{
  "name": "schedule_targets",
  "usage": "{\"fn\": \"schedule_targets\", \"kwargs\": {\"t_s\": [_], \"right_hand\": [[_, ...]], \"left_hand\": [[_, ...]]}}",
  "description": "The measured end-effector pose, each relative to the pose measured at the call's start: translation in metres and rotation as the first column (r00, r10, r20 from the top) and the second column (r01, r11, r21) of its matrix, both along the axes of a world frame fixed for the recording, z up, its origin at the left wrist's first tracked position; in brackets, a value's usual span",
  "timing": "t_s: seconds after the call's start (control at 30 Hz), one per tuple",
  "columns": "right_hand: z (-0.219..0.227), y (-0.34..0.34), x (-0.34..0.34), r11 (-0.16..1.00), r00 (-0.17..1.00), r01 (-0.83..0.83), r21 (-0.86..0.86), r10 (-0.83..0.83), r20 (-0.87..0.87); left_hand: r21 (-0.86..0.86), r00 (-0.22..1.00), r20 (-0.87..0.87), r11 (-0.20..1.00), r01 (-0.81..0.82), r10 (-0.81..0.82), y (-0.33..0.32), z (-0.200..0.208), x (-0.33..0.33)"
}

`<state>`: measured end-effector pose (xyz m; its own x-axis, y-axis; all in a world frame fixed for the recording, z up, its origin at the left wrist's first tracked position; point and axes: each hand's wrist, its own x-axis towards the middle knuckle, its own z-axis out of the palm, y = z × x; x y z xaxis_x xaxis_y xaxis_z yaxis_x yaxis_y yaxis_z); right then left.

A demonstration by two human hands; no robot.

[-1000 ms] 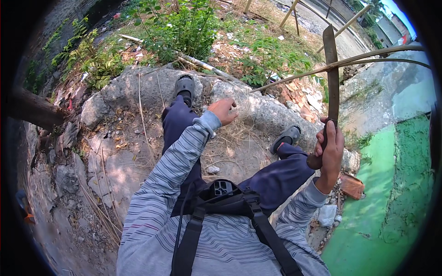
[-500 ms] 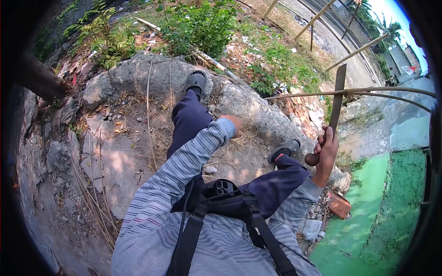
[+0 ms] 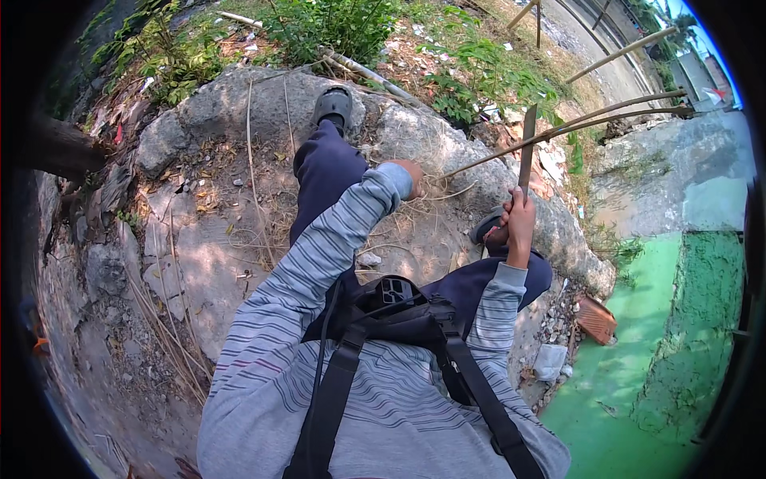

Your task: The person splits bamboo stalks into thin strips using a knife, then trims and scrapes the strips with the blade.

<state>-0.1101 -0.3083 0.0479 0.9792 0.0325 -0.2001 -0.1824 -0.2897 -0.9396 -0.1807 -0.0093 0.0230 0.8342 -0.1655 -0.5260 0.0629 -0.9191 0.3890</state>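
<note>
My right hand [image 3: 520,219] is wrapped round the handle of a machete [image 3: 527,148], whose long dark blade points up and away. A long thin split stick [image 3: 610,113] crosses the blade and runs off to the right, where it parts into two strands. Its near end lies a little right of my left hand [image 3: 412,177]. That hand is curled closed in front of my left leg, its fingers mostly hidden behind hand and cuff. A thin pale strip shows just beside it; I cannot see whether the hand grips it.
A rough stone ledge [image 3: 435,140] curves in front of my shoes, with dry strips [image 3: 252,160] on the ground between. A red brick [image 3: 596,320] lies by the green wall [image 3: 630,343] at right. Leafy plants [image 3: 343,28] and bamboo poles [image 3: 622,54] stand beyond.
My right hand has moved left and nearer with the machete. The stick's right part has swung, and it now slants more steeply. My left hand has risen slightly.
</note>
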Motion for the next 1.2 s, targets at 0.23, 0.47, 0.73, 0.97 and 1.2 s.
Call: {"fn": "schedule_targets", "kwargs": {"t_s": [0.23, 0.47, 0.73, 0.97, 1.2], "right_hand": [[0.119, -0.002, -0.022, 0.991, 0.969, 0.087, 0.103, -0.109, 0.224], [0.042, 0.011, 0.031, 0.998, 0.990, 0.054, -0.023, -0.050, 0.133], [-0.029, 0.013, 0.014, 0.998, 0.992, 0.056, 0.017, -0.057, 0.109], [-0.012, 0.008, -0.052, 0.999, 0.999, 0.034, 0.020, -0.034, 0.009], [-0.011, -0.011, -0.120, 0.999, 1.000, -0.014, 0.029, 0.015, -0.011]], "left_hand": [[-0.039, 0.997, 0.076, 0.999, -0.011, 0.014, -0.002, -0.008, 0.000], [-0.051, 0.999, 0.028, 0.998, -0.022, 0.024, -0.002, -0.003, 0.004], [-0.031, 0.998, -0.002, 0.998, -0.057, 0.057, 0.003, -0.014, 0.004], [-0.036, 0.999, 0.038, 0.999, -0.033, 0.034, 0.000, -0.020, -0.001], [-0.184, 0.974, 0.227, 0.982, 0.031, 0.012, 0.009, -0.037, -0.006]]}}
